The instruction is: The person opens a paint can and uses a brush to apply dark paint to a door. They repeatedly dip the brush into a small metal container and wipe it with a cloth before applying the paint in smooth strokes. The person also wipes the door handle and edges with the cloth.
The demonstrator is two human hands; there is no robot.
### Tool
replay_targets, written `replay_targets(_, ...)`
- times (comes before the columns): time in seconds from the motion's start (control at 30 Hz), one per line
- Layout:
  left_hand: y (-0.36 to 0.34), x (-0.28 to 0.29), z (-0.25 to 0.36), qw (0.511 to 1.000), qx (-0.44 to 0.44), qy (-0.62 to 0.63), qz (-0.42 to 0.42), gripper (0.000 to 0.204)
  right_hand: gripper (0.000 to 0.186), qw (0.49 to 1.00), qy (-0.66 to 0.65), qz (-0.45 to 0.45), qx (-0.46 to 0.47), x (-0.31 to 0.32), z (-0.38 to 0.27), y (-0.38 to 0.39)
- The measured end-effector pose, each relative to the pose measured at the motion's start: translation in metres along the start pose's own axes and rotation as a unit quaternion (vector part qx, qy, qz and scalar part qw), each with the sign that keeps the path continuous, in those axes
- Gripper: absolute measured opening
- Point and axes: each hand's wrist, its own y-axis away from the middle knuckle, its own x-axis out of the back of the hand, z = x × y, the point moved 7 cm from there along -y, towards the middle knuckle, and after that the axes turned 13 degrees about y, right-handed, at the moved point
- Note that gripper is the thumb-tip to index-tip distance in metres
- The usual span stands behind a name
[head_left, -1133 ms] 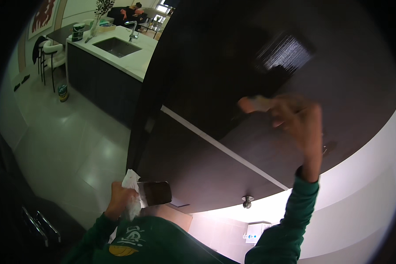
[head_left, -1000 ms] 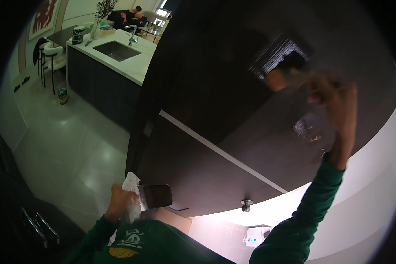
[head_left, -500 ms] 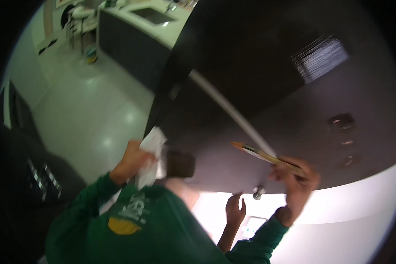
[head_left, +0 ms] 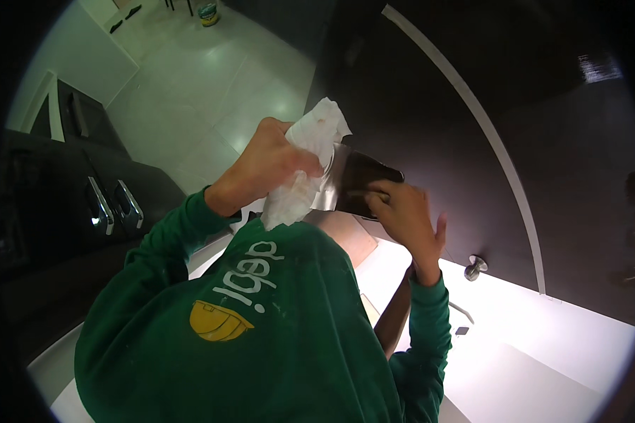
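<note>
My left hand (head_left: 261, 169) is closed round a crumpled white cloth or paper (head_left: 324, 130) and a silver metal tin (head_left: 327, 183) lying on its side. A dark, glossy brown face of the tin (head_left: 356, 173) points right. In front of that face is my right hand (head_left: 406, 215), its fingers pinched together. The slim paintbrush it held half a second ago is mostly hidden; I cannot tell whether its tip is inside the tin. Beside my right sleeve shows a darker forearm (head_left: 394, 324), whose hand is hidden; I cannot tell whether it is a reflection.
A large dark panel (head_left: 437, 155) like a door, with a round metal knob (head_left: 475, 268), stands at the right. A pale strip (head_left: 494, 134) runs along it. Dark cabinets with chrome handles (head_left: 100, 204) stand left. Far off, a small tub (head_left: 208, 14) sits on the tiled floor.
My right hand has come left from the panel to the tin. My view has swung, showing more of the cabinets at left; the sink counter has left the picture.
</note>
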Motion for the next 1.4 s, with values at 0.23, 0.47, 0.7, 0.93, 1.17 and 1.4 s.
replay_targets(0.23,0.001,-0.007,-0.011,0.998,0.022,-0.05,0.008,0.021,0.016,0.996,0.061,-0.012,0.058,-0.071,0.018,-0.036)
replay_targets(0.47,0.01,-0.015,-0.006,1.0,0.021,0.0,0.003,0.021,0.015,0.987,0.093,-0.1,0.09,-0.131,0.038,-0.062)
replay_targets(0.7,0.01,-0.014,-0.002,0.999,0.006,0.039,0.004,0.02,0.015,0.991,0.079,-0.027,0.101,-0.083,0.011,-0.046)
replay_targets(0.93,0.006,0.002,-0.002,0.998,-0.019,0.055,0.027,0.019,0.02,0.995,-0.011,0.049,0.085,0.018,-0.015,-0.003)
replay_targets(1.17,0.003,0.027,0.008,0.995,-0.02,0.079,0.059,0.019,0.019,0.99,-0.106,0.095,0.021,0.054,-0.031,0.026)
replay_targets(1.4,-0.004,0.04,0.017,0.991,-0.041,0.109,0.069,0.024,0.023,0.991,-0.115,0.053,-0.048,0.037,-0.022,0.033)
